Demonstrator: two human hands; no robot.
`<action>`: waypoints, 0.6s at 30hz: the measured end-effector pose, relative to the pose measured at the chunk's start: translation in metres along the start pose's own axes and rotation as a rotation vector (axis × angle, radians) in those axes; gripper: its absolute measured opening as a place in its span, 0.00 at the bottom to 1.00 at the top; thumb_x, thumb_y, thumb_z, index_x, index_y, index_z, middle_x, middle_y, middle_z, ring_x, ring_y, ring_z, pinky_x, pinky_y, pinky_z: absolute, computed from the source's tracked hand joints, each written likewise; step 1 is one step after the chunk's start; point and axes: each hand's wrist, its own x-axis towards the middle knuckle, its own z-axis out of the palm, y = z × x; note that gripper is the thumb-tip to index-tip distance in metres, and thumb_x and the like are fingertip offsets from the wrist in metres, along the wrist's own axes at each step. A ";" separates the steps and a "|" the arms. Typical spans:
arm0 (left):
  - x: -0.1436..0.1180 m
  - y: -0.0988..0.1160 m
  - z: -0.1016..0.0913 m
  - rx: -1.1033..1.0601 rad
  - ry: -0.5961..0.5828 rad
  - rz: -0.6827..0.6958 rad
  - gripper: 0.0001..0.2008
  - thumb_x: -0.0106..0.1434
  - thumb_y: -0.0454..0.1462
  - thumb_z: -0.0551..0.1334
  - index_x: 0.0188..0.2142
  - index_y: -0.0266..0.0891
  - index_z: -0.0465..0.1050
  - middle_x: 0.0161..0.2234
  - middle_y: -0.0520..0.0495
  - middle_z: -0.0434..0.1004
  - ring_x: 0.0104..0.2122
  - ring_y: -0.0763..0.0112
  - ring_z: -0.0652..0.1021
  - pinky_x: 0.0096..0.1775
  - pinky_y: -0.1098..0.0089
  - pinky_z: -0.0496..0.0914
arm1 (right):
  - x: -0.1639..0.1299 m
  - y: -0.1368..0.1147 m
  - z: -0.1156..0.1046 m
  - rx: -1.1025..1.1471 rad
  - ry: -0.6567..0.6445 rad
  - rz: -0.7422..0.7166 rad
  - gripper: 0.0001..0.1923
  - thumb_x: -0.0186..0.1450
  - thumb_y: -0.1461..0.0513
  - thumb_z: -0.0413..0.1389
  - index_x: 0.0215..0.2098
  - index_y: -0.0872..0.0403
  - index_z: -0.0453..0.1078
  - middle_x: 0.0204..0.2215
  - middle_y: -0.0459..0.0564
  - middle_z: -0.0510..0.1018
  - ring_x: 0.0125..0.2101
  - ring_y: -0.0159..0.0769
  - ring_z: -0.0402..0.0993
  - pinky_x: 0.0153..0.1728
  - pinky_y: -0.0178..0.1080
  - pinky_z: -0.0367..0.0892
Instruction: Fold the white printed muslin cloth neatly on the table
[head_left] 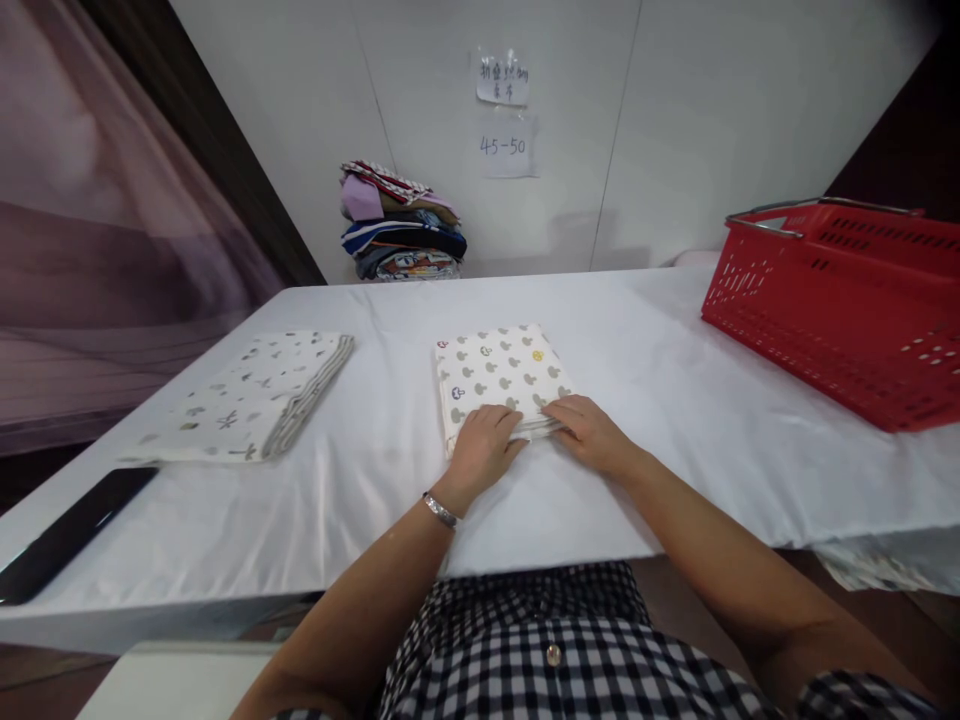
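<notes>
White patterned folded cloth (499,375) hides its near edge under both hands' flat, open fingers (495,425).

Matt printed cotton cloth (499,375)

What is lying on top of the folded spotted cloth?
Both hands: the left hand and right hand rest on the folded spotted cloth's near edge, which they cover.

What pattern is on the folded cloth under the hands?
Grey mushroom shapes on cream folded cloth, a few coloured; head view.
</notes>
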 end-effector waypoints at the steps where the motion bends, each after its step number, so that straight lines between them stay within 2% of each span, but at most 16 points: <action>1: 0.000 0.000 0.000 -0.006 0.001 -0.009 0.13 0.62 0.40 0.59 0.46 0.40 0.68 0.42 0.44 0.72 0.41 0.62 0.71 0.42 0.61 0.66 | 0.000 0.000 0.000 0.013 0.006 0.005 0.18 0.64 0.64 0.51 0.53 0.51 0.63 0.44 0.54 0.73 0.44 0.43 0.68 0.45 0.52 0.65; 10: 0.003 -0.002 0.004 0.031 0.013 -0.027 0.10 0.65 0.37 0.55 0.44 0.40 0.68 0.41 0.45 0.73 0.40 0.63 0.71 0.41 0.62 0.66 | -0.001 0.003 0.001 0.089 0.059 0.040 0.18 0.65 0.63 0.51 0.53 0.50 0.63 0.44 0.52 0.74 0.45 0.41 0.68 0.46 0.49 0.65; 14: 0.006 -0.001 0.004 0.096 0.032 -0.003 0.10 0.65 0.36 0.53 0.45 0.38 0.67 0.39 0.44 0.73 0.39 0.64 0.72 0.40 0.63 0.65 | 0.003 0.002 0.004 0.002 0.072 0.009 0.17 0.66 0.65 0.48 0.52 0.52 0.64 0.44 0.54 0.73 0.44 0.42 0.66 0.44 0.49 0.65; 18: 0.008 0.002 0.001 0.129 0.083 0.013 0.10 0.66 0.34 0.52 0.45 0.37 0.67 0.38 0.44 0.74 0.38 0.63 0.72 0.39 0.63 0.65 | 0.004 0.000 0.006 -0.073 0.147 -0.021 0.16 0.67 0.67 0.44 0.49 0.54 0.67 0.39 0.54 0.74 0.40 0.42 0.67 0.39 0.46 0.65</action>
